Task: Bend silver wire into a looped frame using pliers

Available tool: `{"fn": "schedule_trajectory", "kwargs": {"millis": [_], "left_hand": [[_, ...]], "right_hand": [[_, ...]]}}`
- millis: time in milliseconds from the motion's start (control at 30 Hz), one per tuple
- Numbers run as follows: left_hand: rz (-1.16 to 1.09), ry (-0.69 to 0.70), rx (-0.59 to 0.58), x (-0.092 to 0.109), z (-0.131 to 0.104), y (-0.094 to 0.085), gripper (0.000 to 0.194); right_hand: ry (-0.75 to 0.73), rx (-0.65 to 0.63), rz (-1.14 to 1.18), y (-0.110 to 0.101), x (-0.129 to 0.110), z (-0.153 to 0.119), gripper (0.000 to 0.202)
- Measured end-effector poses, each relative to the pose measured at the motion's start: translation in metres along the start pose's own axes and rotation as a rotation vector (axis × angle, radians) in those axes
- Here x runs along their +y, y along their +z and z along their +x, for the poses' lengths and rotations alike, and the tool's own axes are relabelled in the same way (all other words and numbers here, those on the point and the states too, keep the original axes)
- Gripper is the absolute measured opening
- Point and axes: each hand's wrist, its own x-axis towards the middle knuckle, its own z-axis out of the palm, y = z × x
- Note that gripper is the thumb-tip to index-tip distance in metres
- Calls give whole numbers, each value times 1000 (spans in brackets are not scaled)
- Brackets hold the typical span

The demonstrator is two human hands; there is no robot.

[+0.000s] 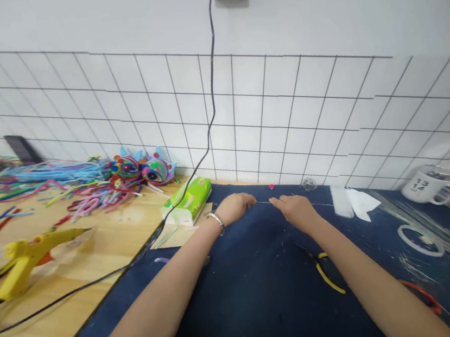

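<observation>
Between my two hands a thin wire point(262, 202) runs nearly level above the dark blue mat point(242, 308). My left hand point(236, 208), with a silver bangle point(217, 221) on the wrist, pinches one stretch of it. My right hand point(296, 211) is closed on the wire a short way to the right, and its tail goes on past that hand toward a clear strip point(341, 201). Yellow-handled pliers point(329, 278) lie on the mat beside my right forearm. A green tissue pack point(190, 201) sits just left of my left hand.
A yellow glue gun point(26, 256) lies on the wooden table at left, its black cord crossing toward the mat. Behind it are piled pipe cleaners point(57, 175). To the right are a white mug point(426, 185), a white ring point(420, 240), loose wires point(441, 229) and red handles point(423, 294).
</observation>
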Motion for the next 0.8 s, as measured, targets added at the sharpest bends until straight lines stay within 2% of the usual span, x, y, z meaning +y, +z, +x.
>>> {"fn": "schedule_trajectory", "kwargs": {"millis": [133, 267, 467, 600, 800], "left_hand": [[120, 13, -4, -11, 1, -14, 32], [211, 36, -64, -23, -2, -17, 33], [303, 107, -173, -24, -3, -3, 31], [351, 135, -226, -21, -4, 6, 34], [427, 145, -279, -17, -5, 17, 32]], "right_hand": [[34, -80, 38, -2, 14, -2, 32], [58, -148, 102, 3, 40, -25, 30], [90, -194, 220, 18, 72, -78, 30], [154, -179, 246, 27, 75, -102, 31], [189, -179, 265, 47, 77, -118, 32]]}}
